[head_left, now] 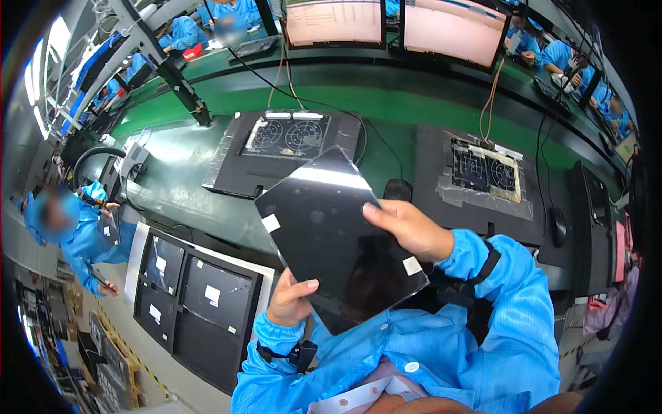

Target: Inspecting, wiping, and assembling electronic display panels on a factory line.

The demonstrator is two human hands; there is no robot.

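Note:
A black, glossy flat panel (338, 241) with white stickers at two of its edges is held tilted in front of my chest. Light reflects in a bright band along its far end. My left hand (292, 298) grips the near left edge, thumb on top and fingers hidden beneath. On the right edge my right hand (407, 224) is closed the same way, its thumb lying on the dark face. Beyond the panel, a black fixture board (231, 155) with a taped, circle-patterned window lies on the green bench. A second such board (434, 162) lies to the right.
Left of me, a black compartment tray (183, 283) holds several stickered panels. A person in blue (89, 234) stands beyond it. Two monitors (334, 24) line the back, with cables hanging down. A black mouse (558, 228) sits at the right of the green bench (176, 165).

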